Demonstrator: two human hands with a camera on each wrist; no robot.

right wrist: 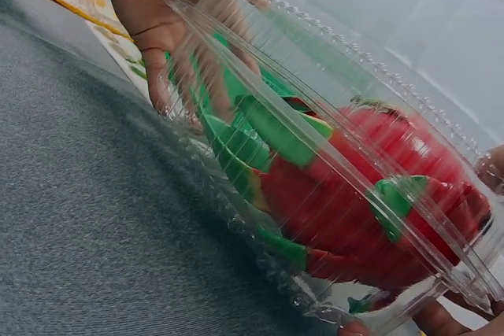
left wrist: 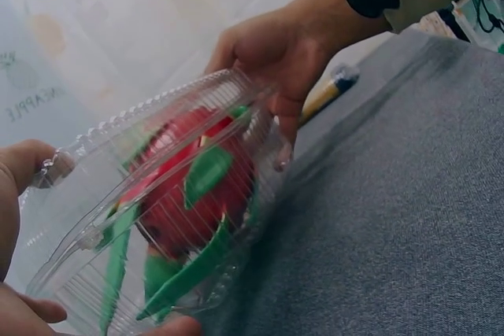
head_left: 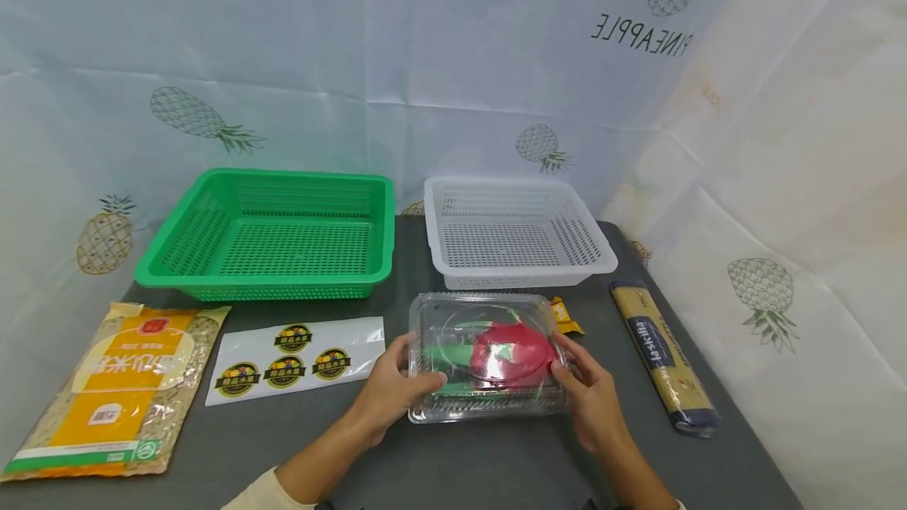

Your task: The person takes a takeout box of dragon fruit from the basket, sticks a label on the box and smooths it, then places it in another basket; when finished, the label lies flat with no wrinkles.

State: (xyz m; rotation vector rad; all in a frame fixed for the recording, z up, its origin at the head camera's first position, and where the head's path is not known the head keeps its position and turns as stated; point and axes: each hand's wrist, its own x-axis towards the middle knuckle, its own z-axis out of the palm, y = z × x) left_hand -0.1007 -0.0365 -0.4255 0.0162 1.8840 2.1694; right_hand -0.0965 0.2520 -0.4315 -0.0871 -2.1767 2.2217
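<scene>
A clear plastic clamshell box (head_left: 453, 409) with its lid down is held between both hands over the front middle of the table. Inside it lies a red dragon fruit (head_left: 512, 352) with green leafy scales, seen through the plastic in all three views. My left hand (head_left: 390, 392) grips the box's left side, thumb on top near the front corner. On the opposite side my right hand (head_left: 591, 400) holds the edge, thumb and fingers around it. In the left wrist view the box (left wrist: 94, 234) is tilted, its ridged side facing the camera.
Behind stand a green basket (head_left: 265, 282) and a white basket (head_left: 524, 278). Left lie a yellow-labelled grain bag (head_left: 120, 388) and a sheet of round stickers (head_left: 298, 356). A small yellow packet (head_left: 564, 317) sits behind the right hand; a pasta pack (head_left: 662, 356) lies along the right edge.
</scene>
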